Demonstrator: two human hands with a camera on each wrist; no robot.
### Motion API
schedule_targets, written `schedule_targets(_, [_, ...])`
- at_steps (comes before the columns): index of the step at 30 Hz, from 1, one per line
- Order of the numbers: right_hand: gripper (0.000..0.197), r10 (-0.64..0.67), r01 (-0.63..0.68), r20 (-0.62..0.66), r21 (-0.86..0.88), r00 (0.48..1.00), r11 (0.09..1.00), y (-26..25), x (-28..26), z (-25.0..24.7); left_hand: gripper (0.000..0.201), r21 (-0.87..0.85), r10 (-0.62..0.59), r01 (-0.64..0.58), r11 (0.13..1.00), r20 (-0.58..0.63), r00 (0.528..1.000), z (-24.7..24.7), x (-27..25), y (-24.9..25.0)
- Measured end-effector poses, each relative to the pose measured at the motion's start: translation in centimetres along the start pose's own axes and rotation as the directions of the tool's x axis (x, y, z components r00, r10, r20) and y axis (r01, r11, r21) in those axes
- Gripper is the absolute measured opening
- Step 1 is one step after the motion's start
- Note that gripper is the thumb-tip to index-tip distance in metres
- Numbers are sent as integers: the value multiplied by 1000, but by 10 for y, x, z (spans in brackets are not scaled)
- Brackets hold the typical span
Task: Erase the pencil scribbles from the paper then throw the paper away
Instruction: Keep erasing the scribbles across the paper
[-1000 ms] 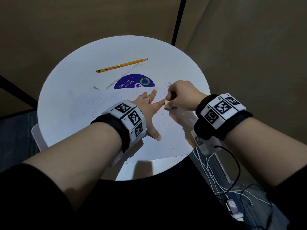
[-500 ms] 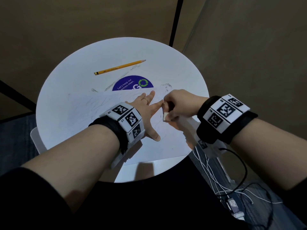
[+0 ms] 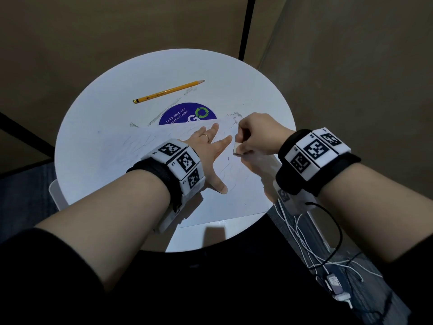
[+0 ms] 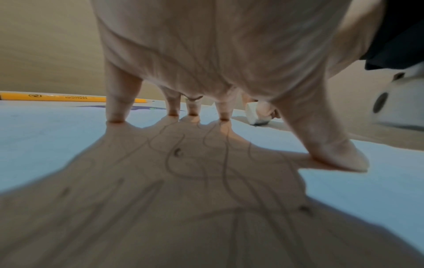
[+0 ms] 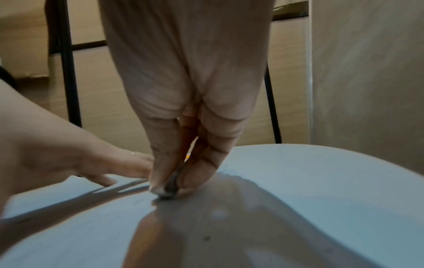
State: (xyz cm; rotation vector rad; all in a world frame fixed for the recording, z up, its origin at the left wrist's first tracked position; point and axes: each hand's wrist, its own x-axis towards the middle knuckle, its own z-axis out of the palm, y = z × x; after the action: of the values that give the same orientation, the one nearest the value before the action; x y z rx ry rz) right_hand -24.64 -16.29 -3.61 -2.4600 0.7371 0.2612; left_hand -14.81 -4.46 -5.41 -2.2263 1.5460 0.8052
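A white sheet of paper [image 3: 236, 200] with faint pencil scribbles [image 4: 206, 163] lies on the round white table [image 3: 93, 127]. My left hand [image 3: 210, 151] lies flat on the paper with fingers spread, pressing it down. My right hand [image 3: 253, 137] pinches a small white eraser [image 3: 236, 151] between thumb and fingers, its darkened tip [image 5: 168, 192] down on the paper just right of the left index finger. The eraser [image 4: 254, 116] shows beyond the left fingers in the left wrist view.
A yellow pencil [image 3: 168, 91] lies at the far side of the table. A blue round sticker [image 3: 187, 114] is partly covered by the paper. Eraser crumbs [image 3: 234, 114] lie near the paper's far edge. White and black cables [image 3: 316, 249] hang by the table's right side.
The right hand with the eraser rubbed toward me over the paper and has come back a little away from me. The left hand has stayed flat on the sheet.
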Motion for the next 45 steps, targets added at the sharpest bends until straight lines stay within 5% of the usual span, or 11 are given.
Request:
schedule_targets(5, [30, -41, 43, 180, -12, 983, 999, -3, -13, 8, 122, 8, -3, 3, 1000, -10, 1000, 1, 0, 0])
schedule_targets(10, [23, 0, 0, 3, 19, 1000, 1000, 0, -5, 1, 120, 2, -8, 8, 1000, -6, 1000, -1, -2, 2])
schedule_targets(15, [30, -73, 76, 182, -8, 981, 997, -5, -16, 11, 121, -2, -11, 11, 1000, -12, 1000, 0, -2, 3])
schedule_targets(20, [23, -44, 44, 37, -5, 998, 999, -1, -5, 6, 120, 5, -7, 7, 1000, -1, 1000, -1, -2, 3])
schedule_targets(25, [27, -106, 116, 218, -34, 970, 993, -6, -15, 13, 120, -7, -7, 7, 1000, -15, 1000, -2, -4, 4])
schedule_targets(30, [16, -77, 80, 65, -53, 995, 995, -5, -3, 5, 120, 6, -5, 5, 1000, -7, 1000, -2, -3, 3])
schedule_targets(35, [24, -124, 152, 259, -91, 958, 984, -10, -15, 14, 119, -29, 7, -8, 1000, -32, 999, -1, -3, 3])
schedule_targets(40, [26, -75, 81, 84, -70, 994, 994, -5, -3, 7, 122, -9, 2, -2, 1000, -7, 1000, -1, -2, 1])
schedule_targets(45, [17, -150, 173, 239, -79, 959, 982, -10, -14, 18, 119, -26, 8, -9, 1000, -21, 1000, -2, -4, 3])
